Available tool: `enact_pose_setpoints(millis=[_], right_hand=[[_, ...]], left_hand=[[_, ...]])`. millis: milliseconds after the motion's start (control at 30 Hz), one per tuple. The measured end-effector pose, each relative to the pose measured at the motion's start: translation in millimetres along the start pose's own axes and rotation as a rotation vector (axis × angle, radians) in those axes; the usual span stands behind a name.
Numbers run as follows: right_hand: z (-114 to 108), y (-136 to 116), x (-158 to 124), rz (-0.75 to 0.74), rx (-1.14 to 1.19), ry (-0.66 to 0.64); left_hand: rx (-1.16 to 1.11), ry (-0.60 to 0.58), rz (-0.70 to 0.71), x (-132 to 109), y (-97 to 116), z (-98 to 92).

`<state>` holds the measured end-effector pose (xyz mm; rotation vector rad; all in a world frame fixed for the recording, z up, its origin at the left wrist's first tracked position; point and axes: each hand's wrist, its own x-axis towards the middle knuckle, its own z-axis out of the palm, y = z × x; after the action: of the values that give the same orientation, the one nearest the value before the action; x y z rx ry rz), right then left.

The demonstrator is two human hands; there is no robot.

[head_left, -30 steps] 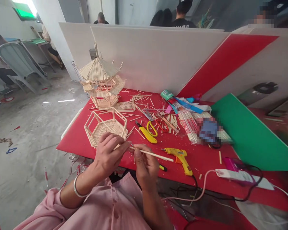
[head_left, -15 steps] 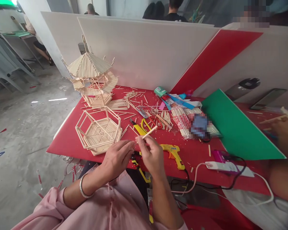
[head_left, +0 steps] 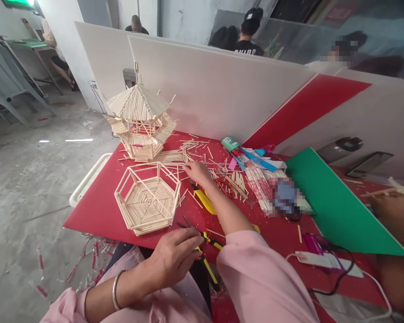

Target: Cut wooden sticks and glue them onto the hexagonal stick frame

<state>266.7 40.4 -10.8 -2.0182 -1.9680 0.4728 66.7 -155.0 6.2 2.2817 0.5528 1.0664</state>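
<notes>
My left hand point(head_left: 175, 255) is low at the table's front edge, beside black-and-yellow pliers point(head_left: 207, 240); its fingers are bent together, and what they hold, if anything, is hidden. Reaching over the table, my right hand point(head_left: 195, 172) has its fingertips pinched at the loose sticks point(head_left: 170, 157); the thing between them is too small to make out. An open octagonal stick frame with a woven-looking floor point(head_left: 150, 202) sits left of my right forearm. Behind it stands a stick pavilion with a pointed roof point(head_left: 138, 103). A yellow-handled tool point(head_left: 205, 202) lies under my right forearm.
Bagged sticks point(head_left: 257, 184), a green-capped bottle point(head_left: 230, 143) and a green board point(head_left: 343, 202) lie to the right. White panels point(head_left: 205, 89) stand behind the table. A power strip point(head_left: 314, 259) with cables is at the right front. Another person's hand point(head_left: 393, 208) shows at the far right.
My right hand has moved forward from beside my left hand to the loose sticks, and the pale stick it held no longer shows there. The pliers now show beside my left hand.
</notes>
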Motion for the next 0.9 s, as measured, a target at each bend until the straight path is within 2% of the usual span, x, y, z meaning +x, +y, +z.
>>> enact_pose_setpoints(millis=[167, 267, 400, 533, 633, 700, 767, 833, 900], right_hand=[[3.2, 5.6, 53.8, -0.017, -0.11, -0.04], [8.9, 10.0, 74.1, -0.036, -0.156, -0.079], [7.5, 11.2, 85.4, -0.107, -0.207, -0.102], [-11.7, 9.8, 79.4, -0.143, -0.23, -0.074], [-43.1, 13.7, 54.0, -0.087, -0.227, 0.001], [-69.9, 17.8, 21.1, -0.05, -0.21, 0.08], [-94.8, 19.8, -26.3, -0.032, -0.156, 0.17], [-109.3, 17.5, -84.9, -0.07, 0.061, 0.295], [-107.4, 10.2, -146.9, -0.087, 0.184, 0.268]], left_hand=[[-0.186, -0.109, -0.087, -0.8, -13.0, 5.6], [-0.254, -0.16, -0.13, -3.4, -17.7, 11.4], [-0.268, -0.173, -0.157, -8.1, -23.5, 17.0], [-0.267, -0.168, -0.152, -9.3, -26.2, 22.3], [-0.3, -0.169, -0.143, -8.5, -22.3, 28.1], [-0.343, -0.152, -0.159, -6.9, -16.0, 30.1], [-0.401, -0.109, -0.188, -4.0, -6.8, 27.0], [-0.441, -0.039, -0.201, 0.3, 3.9, 17.4], [-0.437, 0.041, -0.196, 5.2, 14.8, 2.7]])
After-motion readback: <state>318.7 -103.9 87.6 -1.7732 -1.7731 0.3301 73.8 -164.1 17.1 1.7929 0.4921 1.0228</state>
